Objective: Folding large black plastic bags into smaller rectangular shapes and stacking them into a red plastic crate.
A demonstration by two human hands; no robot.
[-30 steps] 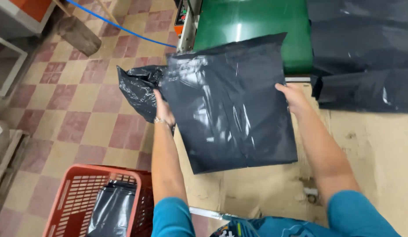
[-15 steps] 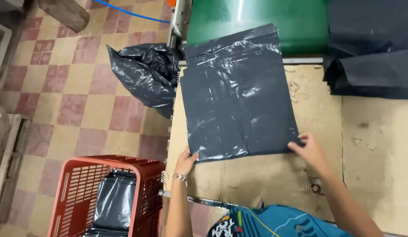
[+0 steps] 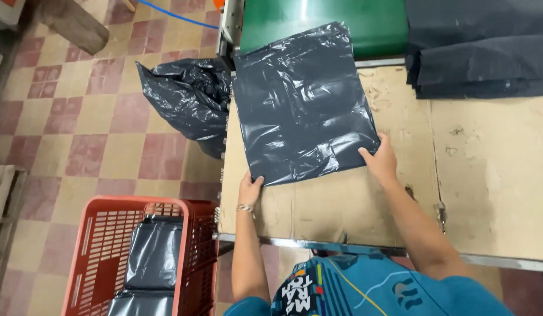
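1. Two hands hold the near corners of a dark grey plastic bag [image 3: 303,102] lying flat on the cardboard-covered table [image 3: 488,175]; its far edge overlaps the green machine bed [image 3: 324,20] at the back of the table.
2. Left hand [image 3: 250,190]: fingers rest on the bag's near left corner, close to the table's left edge. Whether the thumb is tucked under the film I cannot tell, so it may be a pinch or a plain press.
3. Right hand [image 3: 381,159]: fingers lie on the near right corner, seemingly pressing it to the cardboard (again, a grip beneath is not visible).
4. To do this well, I judge both corners should be kept level and pulled gently apart, so the wrinkled film lies taut and square to the machine rather than skewed as it now sits.
5. Glossy film slides easily; light, even pressure from both hands should stop one side creeping ahead.
6. Nearby: a stack of folded dark bags [image 3: 482,64] at the table's far right, a crumpled black sack [image 3: 183,99] on the tiled floor [image 3: 78,140], and a red crate [image 3: 96,234] holding more bags.
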